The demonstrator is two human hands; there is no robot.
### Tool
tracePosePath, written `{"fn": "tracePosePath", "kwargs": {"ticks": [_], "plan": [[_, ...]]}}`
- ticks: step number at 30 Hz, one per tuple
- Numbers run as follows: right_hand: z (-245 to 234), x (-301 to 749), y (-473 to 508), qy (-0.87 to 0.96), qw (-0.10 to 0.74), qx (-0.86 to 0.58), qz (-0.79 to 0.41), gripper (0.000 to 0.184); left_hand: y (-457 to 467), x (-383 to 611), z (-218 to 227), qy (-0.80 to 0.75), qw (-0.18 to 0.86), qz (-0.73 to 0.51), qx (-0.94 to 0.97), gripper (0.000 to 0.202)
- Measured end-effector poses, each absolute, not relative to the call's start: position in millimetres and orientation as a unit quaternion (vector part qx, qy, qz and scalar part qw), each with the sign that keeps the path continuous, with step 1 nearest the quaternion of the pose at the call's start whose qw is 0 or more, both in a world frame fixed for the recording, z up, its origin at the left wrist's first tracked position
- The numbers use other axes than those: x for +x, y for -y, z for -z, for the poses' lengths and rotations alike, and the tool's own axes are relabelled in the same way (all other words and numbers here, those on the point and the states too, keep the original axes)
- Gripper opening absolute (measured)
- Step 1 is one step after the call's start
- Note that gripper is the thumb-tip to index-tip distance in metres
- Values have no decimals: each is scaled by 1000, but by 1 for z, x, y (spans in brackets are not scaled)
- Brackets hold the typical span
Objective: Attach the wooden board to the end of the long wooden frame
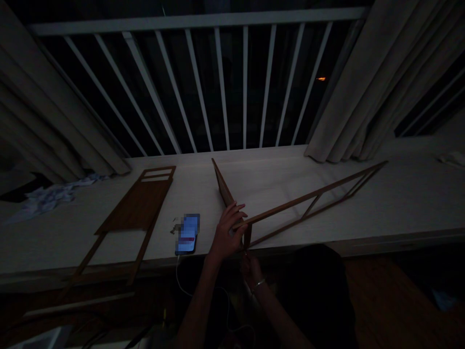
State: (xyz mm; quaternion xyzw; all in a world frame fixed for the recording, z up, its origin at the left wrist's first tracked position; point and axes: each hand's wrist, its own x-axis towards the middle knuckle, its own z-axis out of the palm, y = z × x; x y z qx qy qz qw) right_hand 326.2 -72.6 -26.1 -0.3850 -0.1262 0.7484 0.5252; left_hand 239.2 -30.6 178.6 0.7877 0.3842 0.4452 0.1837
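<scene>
A wooden frame point(283, 207) of long brown rails and crossbars stands on edge on a pale ledge, its far end reaching right. Joined or held against its near end is a narrow wooden panel point(222, 184), seen nearly edge-on. My left hand point(229, 233) is closed around the corner where the two meet, with its fingers over the panel and its thumb by the rail. Just below that corner my right hand point(250, 267), with a bracelet at the wrist, is closed with its fingertips at the end piece. Darkness hides what it pinches.
Left on the ledge point(308, 174) lies another wooden piece point(134, 203) with a solid panel and legs overhanging the front edge. A lit phone point(188, 235) with a white cable lies beside small metal parts point(176, 228). Railings point(244, 87) and curtains point(348, 97) stand behind.
</scene>
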Motion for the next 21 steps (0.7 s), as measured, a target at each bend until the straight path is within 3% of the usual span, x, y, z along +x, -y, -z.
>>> {"fn": "tracePosePath", "kwargs": {"ticks": [8, 16, 21], "plan": [[21, 329, 83, -30, 578, -206, -789, 27, 32, 240, -180, -376, 174, -442, 795, 23], [23, 333, 99, -47, 593, -209, -776, 32, 44, 247, -177, -380, 172, -438, 796, 27], [23, 344, 99, -30, 525, -209, -824, 27, 47, 249, -176, -395, 161, -428, 797, 28]]}}
